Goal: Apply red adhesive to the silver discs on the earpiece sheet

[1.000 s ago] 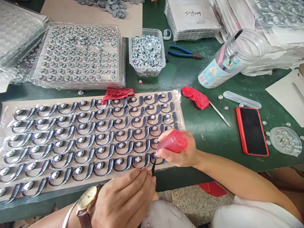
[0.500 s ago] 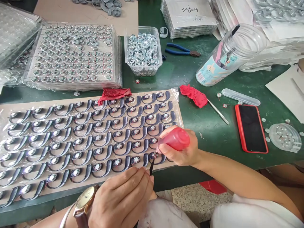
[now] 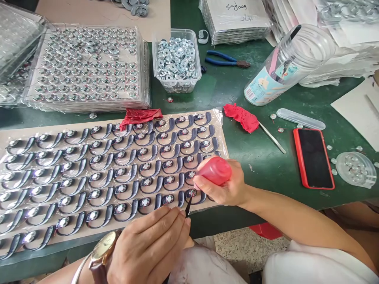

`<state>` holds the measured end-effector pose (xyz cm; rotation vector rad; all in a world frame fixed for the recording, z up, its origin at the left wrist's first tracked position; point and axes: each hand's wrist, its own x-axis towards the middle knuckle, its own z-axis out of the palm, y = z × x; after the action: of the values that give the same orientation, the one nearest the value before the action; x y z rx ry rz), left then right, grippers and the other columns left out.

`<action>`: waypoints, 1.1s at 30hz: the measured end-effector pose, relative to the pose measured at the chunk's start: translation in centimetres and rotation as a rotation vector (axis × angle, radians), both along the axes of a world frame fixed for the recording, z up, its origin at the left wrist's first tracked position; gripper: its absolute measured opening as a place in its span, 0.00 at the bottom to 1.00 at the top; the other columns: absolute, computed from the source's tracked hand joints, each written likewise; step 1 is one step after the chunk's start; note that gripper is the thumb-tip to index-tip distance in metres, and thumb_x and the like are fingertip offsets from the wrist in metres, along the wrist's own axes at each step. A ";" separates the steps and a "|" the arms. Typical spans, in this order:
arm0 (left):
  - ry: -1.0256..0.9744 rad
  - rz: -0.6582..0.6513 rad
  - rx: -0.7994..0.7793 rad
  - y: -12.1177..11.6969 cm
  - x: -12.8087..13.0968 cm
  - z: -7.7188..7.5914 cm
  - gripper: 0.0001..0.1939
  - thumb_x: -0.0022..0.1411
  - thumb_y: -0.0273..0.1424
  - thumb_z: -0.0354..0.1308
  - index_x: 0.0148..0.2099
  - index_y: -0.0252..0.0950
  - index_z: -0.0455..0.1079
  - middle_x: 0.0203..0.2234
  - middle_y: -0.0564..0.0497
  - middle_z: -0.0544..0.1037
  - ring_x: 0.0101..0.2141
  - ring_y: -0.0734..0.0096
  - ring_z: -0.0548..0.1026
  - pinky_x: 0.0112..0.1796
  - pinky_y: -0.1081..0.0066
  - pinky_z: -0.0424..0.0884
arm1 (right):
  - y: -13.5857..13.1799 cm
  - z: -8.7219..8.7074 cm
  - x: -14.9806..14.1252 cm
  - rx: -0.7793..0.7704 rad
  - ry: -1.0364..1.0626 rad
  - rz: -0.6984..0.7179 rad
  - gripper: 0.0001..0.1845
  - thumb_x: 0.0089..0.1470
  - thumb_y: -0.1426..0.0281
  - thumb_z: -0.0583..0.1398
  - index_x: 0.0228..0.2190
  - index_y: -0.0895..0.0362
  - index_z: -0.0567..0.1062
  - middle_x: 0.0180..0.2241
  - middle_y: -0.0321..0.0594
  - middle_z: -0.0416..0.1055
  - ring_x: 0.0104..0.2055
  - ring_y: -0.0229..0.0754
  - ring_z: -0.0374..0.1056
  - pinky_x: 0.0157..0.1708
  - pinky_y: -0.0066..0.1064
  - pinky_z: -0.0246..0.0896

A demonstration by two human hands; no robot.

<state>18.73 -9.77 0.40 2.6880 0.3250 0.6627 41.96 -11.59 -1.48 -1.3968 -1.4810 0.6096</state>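
In the head view my left hand (image 3: 154, 240), with a watch on its wrist, is closed around slim black tweezers (image 3: 188, 206). Their pointed tip is at a round silver-faced speaker (image 3: 191, 193) in a dark curved housing, in the sheet's near row. My right hand (image 3: 226, 185) grips a translucent red squeeze bottle (image 3: 216, 170), tilted with its base up and towards the right. Fingers hide its nozzle, beside that same speaker. Several rows of such dark curved housings (image 3: 148, 185) with round speakers lie on a plastic-covered cardboard sheet (image 3: 220, 136).
Behind the sheet are stacked trays of speakers (image 3: 143, 90), a tub of metal washers (image 3: 177, 85) and blue pliers (image 3: 220, 59). A red cloth (image 3: 241, 117) with a metal tool (image 3: 272, 138), a clear jar (image 3: 260, 88), a phone (image 3: 314, 157) and a small round dish (image 3: 357, 181) sit on the right.
The squeeze bottle has tilted and lifted slightly off the near-row speaker, which shows more fully now. The tweezers stay at that speaker. The whole view has shifted a little.
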 end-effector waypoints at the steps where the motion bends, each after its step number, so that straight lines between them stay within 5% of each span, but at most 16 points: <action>1: -0.007 -0.010 -0.017 0.2 0.0 0.1 0.13 0.68 0.22 0.49 0.48 0.28 0.74 0.43 0.48 0.80 0.51 0.67 0.75 0.56 0.67 0.71 | -0.1 0.1 0.1 -0.027 -0.003 0.002 0.14 0.55 0.64 0.62 0.21 0.57 0.74 0.18 0.38 0.73 0.20 0.37 0.69 0.24 0.29 0.67; 6: -0.027 -0.097 -0.064 1.3 0.2 0.7 0.14 0.68 0.22 0.48 0.48 0.25 0.73 0.44 0.44 0.79 0.51 0.63 0.74 0.53 0.63 0.71 | -0.4 0.2 0.3 -0.020 0.040 -0.003 0.12 0.54 0.65 0.63 0.22 0.57 0.75 0.16 0.37 0.72 0.18 0.37 0.67 0.21 0.29 0.66; 15: -0.028 -0.067 -0.078 1.6 0.6 1.2 0.11 0.65 0.23 0.54 0.47 0.25 0.74 0.42 0.43 0.80 0.49 0.62 0.76 0.51 0.63 0.73 | -0.3 -0.1 0.2 0.042 0.052 0.023 0.11 0.53 0.66 0.63 0.22 0.57 0.75 0.18 0.36 0.73 0.20 0.37 0.70 0.22 0.27 0.67; 24: -0.087 0.011 -0.341 4.4 2.6 2.4 0.09 0.57 0.16 0.56 0.38 0.29 0.74 0.30 0.48 0.80 0.33 0.71 0.78 0.36 0.71 0.77 | -0.4 -1.0 -0.3 0.203 0.035 0.056 0.12 0.52 0.63 0.65 0.26 0.57 0.72 0.21 0.36 0.73 0.22 0.36 0.70 0.22 0.26 0.66; 29: -0.104 0.108 -0.397 4.3 2.4 2.0 0.10 0.57 0.16 0.55 0.38 0.31 0.74 0.30 0.50 0.80 0.33 0.72 0.78 0.35 0.73 0.76 | -0.6 -0.8 -0.4 0.101 0.096 0.068 0.16 0.48 0.58 0.67 0.25 0.57 0.72 0.22 0.36 0.73 0.23 0.36 0.69 0.23 0.26 0.66; 33: -0.096 0.109 -0.381 4.2 2.5 2.4 0.09 0.58 0.16 0.55 0.38 0.30 0.74 0.31 0.50 0.79 0.33 0.73 0.78 0.34 0.73 0.76 | -0.6 0.5 0.8 -0.178 0.274 0.117 0.16 0.52 0.58 0.65 0.25 0.57 0.72 0.19 0.32 0.70 0.20 0.34 0.67 0.21 0.26 0.65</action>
<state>21.18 -5.60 2.84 2.2825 0.5187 0.6817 42.75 -12.23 -1.00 -1.3061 -1.3188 0.9864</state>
